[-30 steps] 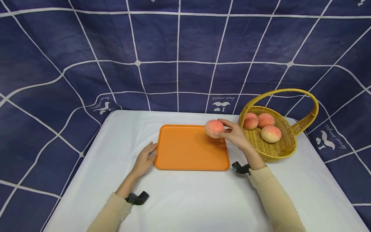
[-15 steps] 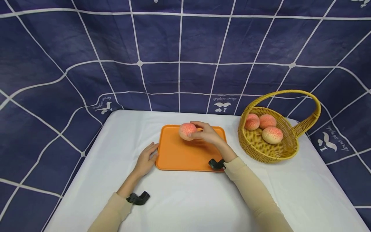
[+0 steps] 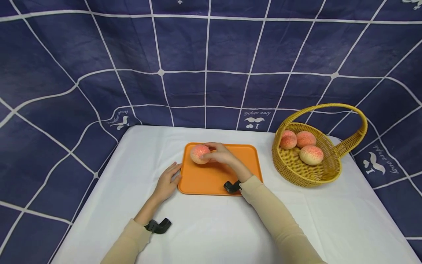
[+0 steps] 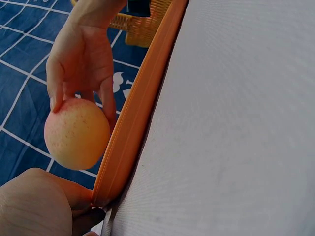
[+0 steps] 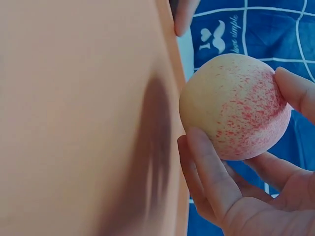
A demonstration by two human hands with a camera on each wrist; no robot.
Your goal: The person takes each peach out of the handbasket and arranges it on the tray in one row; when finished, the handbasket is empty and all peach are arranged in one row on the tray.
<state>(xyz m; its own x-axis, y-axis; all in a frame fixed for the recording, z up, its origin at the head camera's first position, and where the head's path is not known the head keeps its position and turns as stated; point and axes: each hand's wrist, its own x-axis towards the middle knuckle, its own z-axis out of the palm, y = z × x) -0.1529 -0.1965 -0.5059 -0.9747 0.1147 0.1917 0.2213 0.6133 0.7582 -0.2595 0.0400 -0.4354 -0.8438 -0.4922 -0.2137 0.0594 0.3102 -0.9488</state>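
Note:
My right hand (image 3: 220, 154) holds a pink and yellow peach (image 3: 199, 154) between thumb and fingers, over the left back part of the orange tray (image 3: 211, 181). In the right wrist view the peach (image 5: 236, 107) is pinched by the fingertips, with the tray surface (image 5: 74, 108) beside it. In the left wrist view the held peach (image 4: 77, 133) shows above the tray's edge (image 4: 133, 123). My left hand (image 3: 166, 184) touches the tray's left edge, fingers loosely extended; its fingertips' underside is hidden in the head view.
A yellow wicker basket (image 3: 290, 175) with a tall handle stands right of the tray, holding three peaches (image 3: 311, 155). A white cloth (image 3: 197, 227) covers the table, and a dark blue gridded cloth (image 3: 230, 47) hangs behind it.
My right hand has carried the peach leftward from the tray's right back corner to its left part. The left hand has stayed at the tray's edge.

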